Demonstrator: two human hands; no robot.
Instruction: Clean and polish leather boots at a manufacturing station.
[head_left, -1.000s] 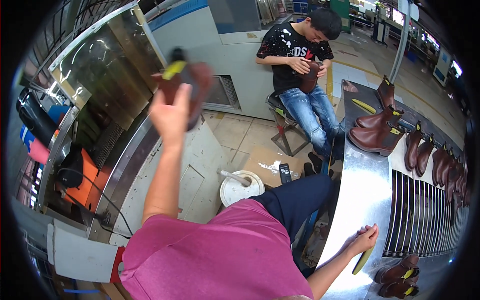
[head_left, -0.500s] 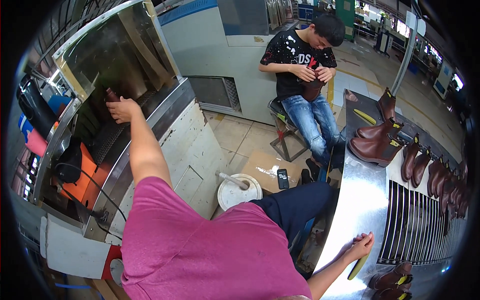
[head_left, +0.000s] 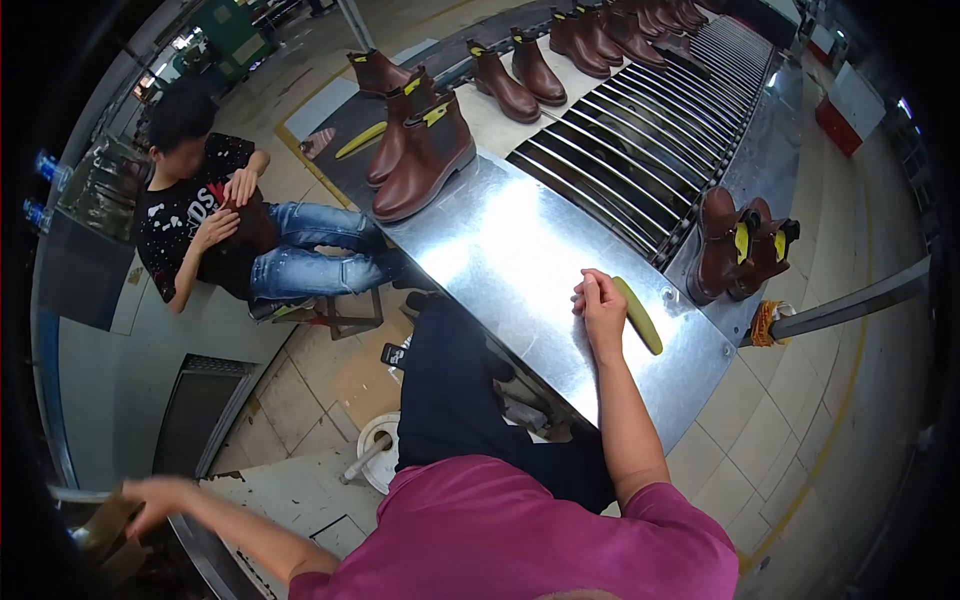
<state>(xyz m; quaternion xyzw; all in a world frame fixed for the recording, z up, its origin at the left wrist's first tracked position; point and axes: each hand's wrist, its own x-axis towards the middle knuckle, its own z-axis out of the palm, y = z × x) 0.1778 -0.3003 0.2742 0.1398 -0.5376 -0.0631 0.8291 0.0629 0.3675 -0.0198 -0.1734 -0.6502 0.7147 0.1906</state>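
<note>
Currently, right hand [head_left: 598,300] rests on the steel bench [head_left: 500,250], fingers closed around a yellow-green shoehorn [head_left: 638,314]. Left hand [head_left: 150,497] reaches low left; its grip cannot be told.

Bare steel table [head_left: 500,250] free w/ boots [head_left: 425,155] left, boot pair [head_left: 740,245] right (rollers [head_left: 620,140] beyond).

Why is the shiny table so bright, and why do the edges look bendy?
Head view: overhead lights glare white off the metal table beside the right hand; the fisheye lens curves the rollers and darkens the round rim; the left hand near that rim looks dim and smeared.
</note>
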